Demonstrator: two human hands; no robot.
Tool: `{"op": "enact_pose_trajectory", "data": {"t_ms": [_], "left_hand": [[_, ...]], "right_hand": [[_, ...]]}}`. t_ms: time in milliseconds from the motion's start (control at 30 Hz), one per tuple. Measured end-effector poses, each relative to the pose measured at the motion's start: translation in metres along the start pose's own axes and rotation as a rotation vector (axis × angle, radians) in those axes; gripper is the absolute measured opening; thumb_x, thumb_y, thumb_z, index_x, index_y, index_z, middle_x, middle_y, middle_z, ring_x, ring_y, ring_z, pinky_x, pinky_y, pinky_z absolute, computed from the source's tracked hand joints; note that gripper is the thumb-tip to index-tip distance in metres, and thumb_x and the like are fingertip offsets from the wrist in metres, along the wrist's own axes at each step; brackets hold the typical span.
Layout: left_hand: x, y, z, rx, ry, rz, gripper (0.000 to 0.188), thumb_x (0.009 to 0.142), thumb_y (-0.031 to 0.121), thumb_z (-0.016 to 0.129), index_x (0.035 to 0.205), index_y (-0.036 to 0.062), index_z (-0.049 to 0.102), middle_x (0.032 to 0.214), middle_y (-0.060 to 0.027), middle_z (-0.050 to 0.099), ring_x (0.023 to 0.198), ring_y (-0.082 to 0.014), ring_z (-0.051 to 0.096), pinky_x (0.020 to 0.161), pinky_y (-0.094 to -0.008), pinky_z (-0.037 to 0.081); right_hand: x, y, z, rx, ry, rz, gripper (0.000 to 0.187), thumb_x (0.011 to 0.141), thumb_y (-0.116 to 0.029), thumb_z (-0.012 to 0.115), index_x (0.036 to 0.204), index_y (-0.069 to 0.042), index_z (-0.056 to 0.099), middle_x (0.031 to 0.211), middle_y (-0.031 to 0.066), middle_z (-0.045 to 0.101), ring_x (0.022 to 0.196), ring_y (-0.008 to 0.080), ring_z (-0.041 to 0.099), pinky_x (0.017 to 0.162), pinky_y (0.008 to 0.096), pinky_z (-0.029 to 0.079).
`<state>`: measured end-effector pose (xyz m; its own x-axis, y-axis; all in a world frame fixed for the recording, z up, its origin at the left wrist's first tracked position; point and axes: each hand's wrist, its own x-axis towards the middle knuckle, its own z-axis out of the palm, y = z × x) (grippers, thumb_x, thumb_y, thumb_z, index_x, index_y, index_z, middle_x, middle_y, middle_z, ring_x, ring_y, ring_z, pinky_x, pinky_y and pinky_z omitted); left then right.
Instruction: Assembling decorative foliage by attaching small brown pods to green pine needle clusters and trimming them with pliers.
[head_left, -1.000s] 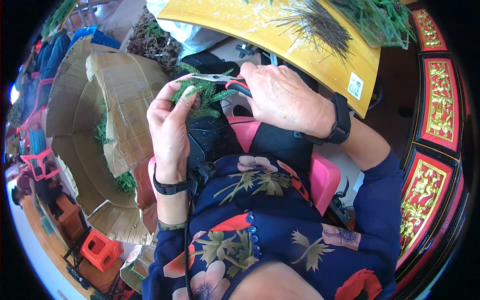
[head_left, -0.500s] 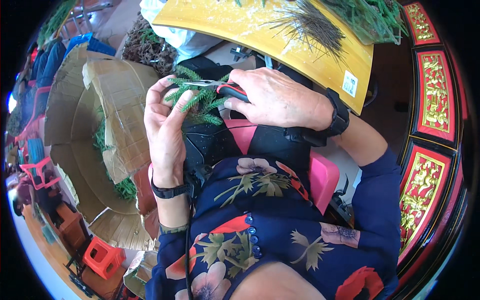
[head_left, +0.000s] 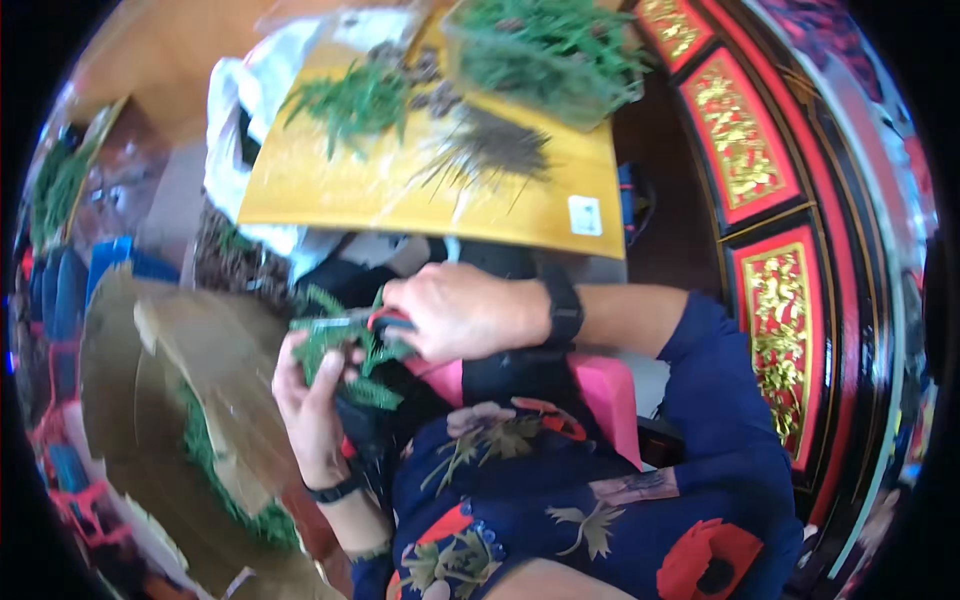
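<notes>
Over my lap, my left hand (head_left: 312, 405) has its thumb and fingers pinched on a green artificial pine sprig (head_left: 368, 392). My right hand (head_left: 465, 312) is closed round the red and black handles (head_left: 388, 319) of needle-nose pliers. Their metal jaws (head_left: 338, 322) point left and lie across the upper part of the sprig. Motion blur hides whether the jaws grip a stem. Both hands are close together, just below the near edge of the yellow table (head_left: 400, 225).
A heap of green sprigs (head_left: 350, 108), brown pine cones (head_left: 435, 98), a bundle of dark wire stems (head_left: 490, 150) and a clear tub (head_left: 600, 108) of greenery lie on the table. An open cardboard box (head_left: 130, 400) stands left, with a white bag (head_left: 225, 130) beyond it. Carved red-gold panels (head_left: 785, 330) line the right.
The view has tilted up, so more of the tabletop shows. Both hands appear lower in the picture, still holding the sprig and pliers, and the picture is now blurred.
</notes>
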<state>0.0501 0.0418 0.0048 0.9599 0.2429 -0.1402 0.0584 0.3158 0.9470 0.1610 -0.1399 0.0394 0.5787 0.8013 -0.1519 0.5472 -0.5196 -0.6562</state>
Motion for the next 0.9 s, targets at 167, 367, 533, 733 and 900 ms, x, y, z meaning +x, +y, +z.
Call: {"op": "enact_pose_trajectory", "data": {"t_ms": [167, 367, 533, 733, 900], "left_hand": [[-0.001, -0.013, -0.005, 0.149, 0.030, 0.201, 0.032, 0.086, 0.004, 0.060, 0.117, -0.0007, 0.050, 0.107, -0.0103, 0.060, 0.088, -0.0155, 0.061, 0.078, -0.0260, 0.048], [0.010, -0.024, -0.026, -0.073, 0.046, 0.261, 0.043, 0.086, 0.007, 0.062, 0.125, -0.0004, 0.047, 0.115, -0.0116, 0.058, 0.099, -0.0138, 0.056, 0.086, -0.0267, 0.044], [0.015, -0.023, -0.040, -0.023, 0.066, 0.218, 0.040, 0.087, 0.009, 0.062, 0.123, -0.0009, 0.049, 0.113, -0.0114, 0.059, 0.096, -0.0137, 0.057, 0.086, -0.0259, 0.045], [0.015, -0.031, -0.041, -0.003, 0.095, 0.196, 0.033, 0.089, 0.009, 0.061, 0.118, -0.0014, 0.053, 0.107, -0.0108, 0.061, 0.092, -0.0133, 0.057, 0.084, -0.0246, 0.045], [0.012, -0.031, -0.047, 0.009, 0.140, 0.126, 0.030, 0.089, 0.010, 0.061, 0.116, -0.0015, 0.054, 0.104, -0.0103, 0.063, 0.090, -0.0128, 0.058, 0.084, -0.0243, 0.045]], "right_hand": [[-0.002, -0.010, -0.008, -0.164, 0.043, 0.011, 0.023, 0.083, -0.024, 0.061, 0.094, -0.004, 0.063, 0.074, 0.0216, 0.063, 0.071, 0.0391, 0.063, 0.064, 0.0458, 0.050], [-0.001, 0.002, -0.080, -0.137, 0.301, 0.120, 0.031, 0.085, -0.030, 0.059, 0.093, 0.000, 0.063, 0.077, 0.0213, 0.064, 0.069, 0.0332, 0.062, 0.065, 0.0433, 0.049], [0.022, 0.040, -0.197, 0.064, 0.565, 0.506, 0.031, 0.088, -0.034, 0.059, 0.097, -0.005, 0.060, 0.063, -0.0013, 0.048, 0.052, 0.0097, 0.046, 0.045, 0.0268, 0.039], [0.065, 0.122, -0.271, 0.333, 0.629, 0.640, 0.035, 0.086, -0.039, 0.062, 0.090, -0.005, 0.056, 0.061, -0.0033, 0.041, 0.046, 0.0076, 0.037, 0.039, 0.0246, 0.030], [0.062, 0.162, -0.268, 0.049, 0.724, 0.828, 0.040, 0.083, -0.043, 0.063, 0.086, -0.004, 0.056, 0.059, -0.0043, 0.040, 0.048, 0.0082, 0.037, 0.040, 0.0248, 0.031]]}}
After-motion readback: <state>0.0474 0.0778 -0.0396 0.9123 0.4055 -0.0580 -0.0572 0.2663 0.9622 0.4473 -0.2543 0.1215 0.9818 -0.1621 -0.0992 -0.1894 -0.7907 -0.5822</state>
